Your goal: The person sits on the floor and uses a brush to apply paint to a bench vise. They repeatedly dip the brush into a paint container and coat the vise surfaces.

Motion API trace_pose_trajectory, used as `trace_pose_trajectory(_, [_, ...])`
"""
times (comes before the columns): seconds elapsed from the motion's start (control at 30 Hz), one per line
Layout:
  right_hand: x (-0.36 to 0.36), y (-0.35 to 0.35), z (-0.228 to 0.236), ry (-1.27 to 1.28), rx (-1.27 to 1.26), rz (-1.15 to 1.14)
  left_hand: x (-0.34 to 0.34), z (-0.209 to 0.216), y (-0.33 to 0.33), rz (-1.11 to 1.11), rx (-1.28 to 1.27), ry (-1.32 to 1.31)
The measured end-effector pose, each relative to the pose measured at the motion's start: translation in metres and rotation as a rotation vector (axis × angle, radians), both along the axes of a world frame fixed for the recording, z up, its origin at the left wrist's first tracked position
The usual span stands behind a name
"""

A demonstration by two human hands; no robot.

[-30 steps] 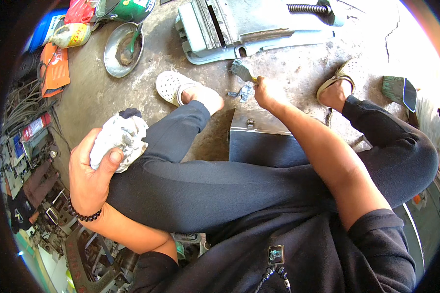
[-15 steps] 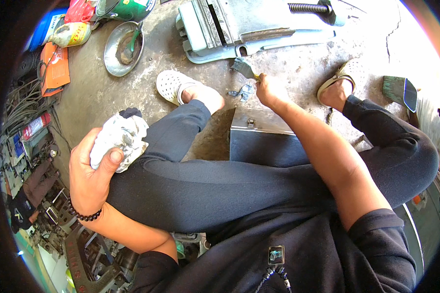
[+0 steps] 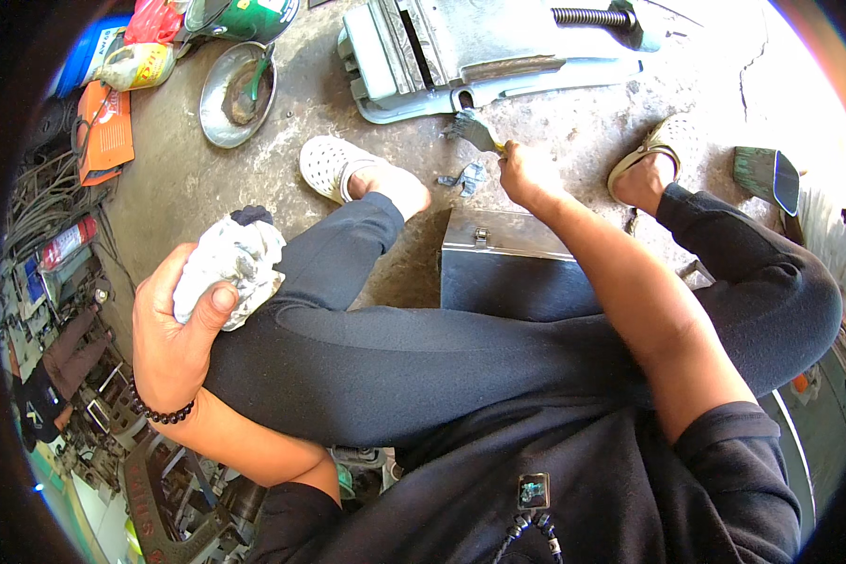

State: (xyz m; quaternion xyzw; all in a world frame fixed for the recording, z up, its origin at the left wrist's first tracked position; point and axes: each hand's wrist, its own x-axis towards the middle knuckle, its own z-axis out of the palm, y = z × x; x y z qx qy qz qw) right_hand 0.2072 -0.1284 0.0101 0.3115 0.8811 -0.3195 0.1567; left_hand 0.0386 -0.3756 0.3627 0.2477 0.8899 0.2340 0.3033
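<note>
Left grip (image 3: pixel 171 315) holds one white cloth (image 3: pixel 227 266); right grip (image 3: pixel 528 177), one brush (image 3: pixel 477 133).

A grey concrete floor (image 3: pixel 169 179) spreads across the top and middle of the frame. At upper left stands a silvery bowl (image 3: pixel 218 83) with something green-handled inside; above it is a green bucket (image 3: pixel 240 17). Beside that, a red bag (image 3: pixel 152 21), a yellow-labelled tub (image 3: pixel 141 68) and a blue bucket (image 3: pixel 81 64) crowd together, with an orange box (image 3: pixel 105 141) just below. Tangled cables (image 3: pixel 42 202) fill the left edge, above a red-and-white can (image 3: pixel 69 242). A metal box (image 3: pixel 517 282) sits at centre; a green tube (image 3: pixel 754 177) lies at right.
</note>
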Motion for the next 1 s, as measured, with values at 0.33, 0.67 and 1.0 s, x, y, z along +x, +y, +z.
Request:
trace_pose_trajectory(0.33, [-0.004,-0.004,-0.004,-0.018,0.063,0.056,-0.001,0.0,0.0,-0.002,0.0,0.002])
trace_pose_trajectory(0.67, [-0.01,-0.011,0.002,-0.045,-0.056,0.088,-0.001,-0.001,0.001,-0.004,-0.01,0.034])
trace_pose_trajectory(1.0, [-0.042,-0.033,-0.011,-0.082,-0.228,0.001,-0.002,-0.003,0.002,0.013,-0.04,0.022])
